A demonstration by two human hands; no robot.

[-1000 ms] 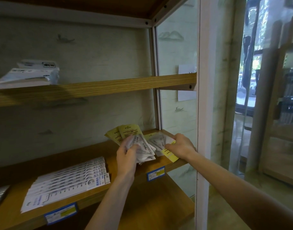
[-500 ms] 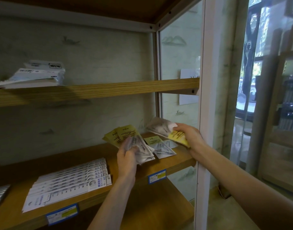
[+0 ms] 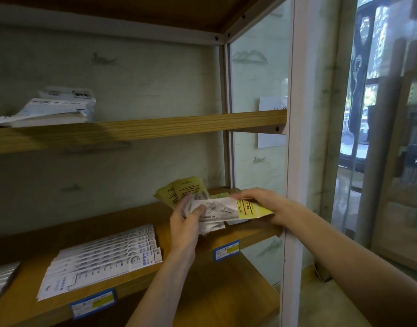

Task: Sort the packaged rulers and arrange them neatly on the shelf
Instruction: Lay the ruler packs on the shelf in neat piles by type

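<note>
Here, in the head view, the person is standing at a wooden shelf (image 3: 136, 277) and working at its right end. The left hand (image 3: 187, 221) is gripping a fanned bunch of yellow-headed packets (image 3: 179, 193), thumb curled over the front and fingers hidden behind; the yellow tops are sticking up above the hand. The right hand (image 3: 264, 204) is pinching one more packet (image 3: 228, 210) by its yellow end and is holding it sideways across the bunch, its clear end touching the left thumb. I judge that this packet is being added to the bunch, though whether it is already resting flat on the others is hard to tell through the blur.

Under the hands, at least one packet (image 3: 222, 195) is lying loose on the shelf, mostly hidden. Further left on the same shelf, a row of long white rulers (image 3: 103, 258) is lying overlapped in an even slant, which looks finished. At the far left edge a grey pile (image 3: 2, 280) is showing only partly. On the upper shelf (image 3: 141, 131) a loose heap of white packs (image 3: 54, 107) is sitting unevenly.

So the long rulers seem sorted, while the yellow-headed packets are being gathered and are not yet laid down neatly.
</note>
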